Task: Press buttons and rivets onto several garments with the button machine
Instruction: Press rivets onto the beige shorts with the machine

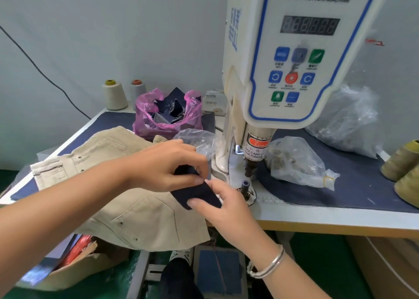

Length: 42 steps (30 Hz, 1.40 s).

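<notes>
Pale grey wall behind a white-edged work table (317,217) covered with dark blue cloth; the servo button machine (292,56) stands at centre right, its control panel facing forward and its punch head above the small die (246,183) at the table's front edge. Both hands meet just left of the die over a small dark navy fabric piece (197,195): the left hand (167,164) pinches its upper end between thumb and curled fingers, while the right hand (224,208), a silver bangle (271,267) on its wrist, grips the lower end with thumb on top. Beneath them a beige garment (127,208) with rivets lies spread over the table's left side and hangs off the front. Behind: a pink plastic bag (145,119) of dark fabric scraps, two thread cones (114,94) by the wall, clear bags of metal fittings (297,162) right of the machine, and olive thread cones (401,162) at far right
</notes>
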### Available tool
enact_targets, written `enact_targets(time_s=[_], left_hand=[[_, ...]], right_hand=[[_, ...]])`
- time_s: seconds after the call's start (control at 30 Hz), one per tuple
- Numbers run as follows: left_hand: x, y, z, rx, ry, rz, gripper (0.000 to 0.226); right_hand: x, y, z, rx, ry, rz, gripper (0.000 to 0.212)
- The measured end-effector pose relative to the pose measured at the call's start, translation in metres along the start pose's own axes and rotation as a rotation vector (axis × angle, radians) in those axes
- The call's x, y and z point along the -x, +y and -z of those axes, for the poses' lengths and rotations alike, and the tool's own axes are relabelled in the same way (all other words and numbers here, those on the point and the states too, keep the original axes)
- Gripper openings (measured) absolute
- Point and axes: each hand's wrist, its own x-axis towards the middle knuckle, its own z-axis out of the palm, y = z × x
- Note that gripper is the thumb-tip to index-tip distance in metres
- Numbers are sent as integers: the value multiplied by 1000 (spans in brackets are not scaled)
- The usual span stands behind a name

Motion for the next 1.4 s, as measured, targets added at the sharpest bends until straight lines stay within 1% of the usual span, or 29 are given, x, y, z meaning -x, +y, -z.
enact_targets(time_s=[0.07,0.1,0.17,0.23,0.33,0.37,0.4,0.47,0.5,0.57,0.63,0.7,0.73,0.83,0.87,0.93,1.0,1.1,1.17,1.23,1.3,1.33,1.4], left_hand=[[0,-3,1,24,-110,73,7],[-1,-8,2,-21,-192,130,9],[1,-24,6,-137,-321,260,18],[4,-44,13,-156,-362,366,15],[1,-69,15,-90,-355,453,7],[-4,-74,12,-71,-348,460,4],[-9,-79,8,-85,-343,463,7],[-19,-87,-4,-198,-340,467,17],[-23,-91,-9,-244,-339,463,20],[-28,-96,-14,-226,-347,465,30],[-30,-98,-15,-243,-402,453,39],[-32,-102,-13,-326,-463,395,35],[-33,-103,-12,-352,-474,373,29],[-30,-104,-8,-391,-447,307,14],[-27,-103,-7,-416,-436,263,11],[-19,-101,-4,-480,-407,175,11],[-10,-94,2,-530,-382,116,10],[4,-85,9,-521,-356,56,12],[12,-81,14,-476,-396,104,12],[17,-78,21,-414,-485,246,22],[20,-75,26,-419,-596,373,28],[20,-72,28,-436,-627,386,28],[21,-69,29,-424,-615,357,26]], right_hand=[[6,8,-1,-36,-44,-34,19],[9,12,-2,-86,-46,-53,23],[15,20,-3,-171,33,-113,28],[23,32,-5,-233,107,-204,25],[30,47,-16,-294,67,-306,20],[30,49,-21,-309,74,-325,18],[30,51,-26,-300,104,-330,20],[28,56,-35,-177,197,-312,24],[28,58,-40,-98,241,-293,21],[30,62,-49,-19,270,-270,13],[32,65,-56,-53,251,-311,25],[33,68,-58,-50,229,-356,34],[33,69,-58,-13,221,-351,30],[36,69,-57,37,228,-294,9],[38,70,-57,31,218,-284,9],[39,71,-59,81,177,-285,18],[37,69,-60,176,133,-282,20],[35,67,-56,240,92,-285,36],[36,64,-50,206,42,-320,34],[39,56,-40,154,-23,-323,26],[42,41,-26,87,-69,-292,14],[44,31,-16,65,-81,-251,12],[48,14,9,59,-100,-137,19]])
